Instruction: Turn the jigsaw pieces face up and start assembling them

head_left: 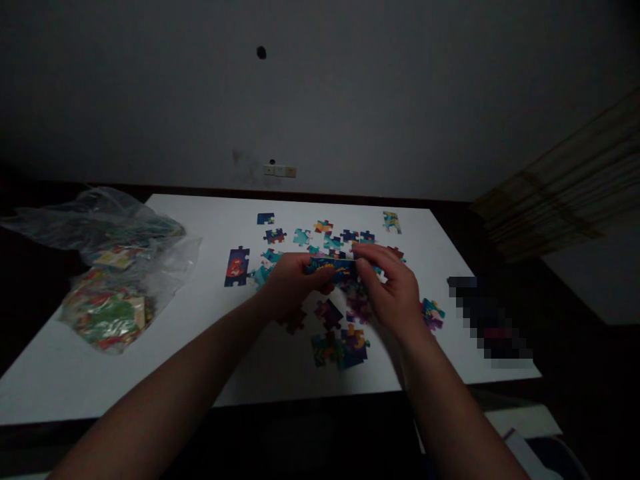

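The left hand is clamping the left end of a dark blue puzzle piece, its thumb lying across the front while the other fingers are curling behind. The right hand is pinching the opposite end between thumb and forefinger, so the piece is spanning the space between both sets of fingertips, above the table. Around and beneath the hands, loose pieces are lying scattered; a piece with a red figure is resting left of the left hand, and a cluster is sitting nearer the person, between the forearms. Farther left, a clear plastic bag is holding colourful contents. Beyond the table's far edge, sockets are showing on the wall.
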A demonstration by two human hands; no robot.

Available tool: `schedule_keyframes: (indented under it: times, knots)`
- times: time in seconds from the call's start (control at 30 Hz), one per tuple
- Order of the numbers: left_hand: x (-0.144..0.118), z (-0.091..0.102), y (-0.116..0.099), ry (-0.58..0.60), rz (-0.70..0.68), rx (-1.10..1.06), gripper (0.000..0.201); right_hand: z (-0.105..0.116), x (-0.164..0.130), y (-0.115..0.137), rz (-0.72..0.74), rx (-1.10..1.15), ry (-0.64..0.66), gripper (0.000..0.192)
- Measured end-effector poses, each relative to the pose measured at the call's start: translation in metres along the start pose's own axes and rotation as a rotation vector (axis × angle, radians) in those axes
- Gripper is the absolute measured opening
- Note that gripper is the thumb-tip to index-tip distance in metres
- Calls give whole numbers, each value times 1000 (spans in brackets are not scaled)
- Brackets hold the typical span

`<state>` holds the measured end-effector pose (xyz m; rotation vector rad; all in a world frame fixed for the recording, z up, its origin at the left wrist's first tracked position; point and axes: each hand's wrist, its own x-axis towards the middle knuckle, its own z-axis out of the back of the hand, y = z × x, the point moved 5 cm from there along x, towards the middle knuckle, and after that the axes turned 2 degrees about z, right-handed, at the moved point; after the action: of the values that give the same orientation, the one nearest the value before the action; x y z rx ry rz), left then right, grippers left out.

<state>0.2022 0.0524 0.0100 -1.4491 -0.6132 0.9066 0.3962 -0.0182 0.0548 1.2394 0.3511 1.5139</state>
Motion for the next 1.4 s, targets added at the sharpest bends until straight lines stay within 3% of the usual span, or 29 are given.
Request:
schedule_keyframes:
  times: [0.07,0.17,0.27,0.37,0.47,0.57,0.67,0.83,1.03,1.1,1.17,1.23,1.33,1.4]
  knots:
    - [-2,0,-7,1,-116,189,34,1,1,12,95,-114,130,13]
    - [-7,-6,-13,50,-216,343,27,2,-4,23,104,-182,259,6]
    - [-11,-15,-15,133,-209,378,22,9,-10,29,67,-149,332,9]
    - [-15,-21,-19,205,-211,368,21,39,-2,16,-1,-76,315,11]
    - [-17,-17,-27,161,-288,406,33,100,31,-30,-132,-123,148,10]
    - [-18,-15,-30,152,-380,499,24,161,68,-102,-421,-171,39,15]
    - [-19,-19,-24,199,-404,583,20,186,91,-162,-675,-261,160,16]
    - [-20,-25,-17,251,-375,639,16,175,103,-200,-748,-296,290,17]
    - [-23,-25,-13,262,-387,671,17,163,113,-204,-687,-411,341,17]
    - [-22,-18,-15,131,-387,713,20,160,116,-189,-542,-564,306,17]
    - [-20,-5,-18,-110,-336,758,28,148,114,-165,-317,-653,300,19]
    - [-18,9,-20,-314,-237,800,35,126,106,-145,-162,-586,423,25]
    - [-12,24,-22,-375,-98,883,40,95,91,-133,-123,-541,639,33]
    - [-10,33,-24,-360,-34,944,42,83,88,-135,-157,-592,690,32]
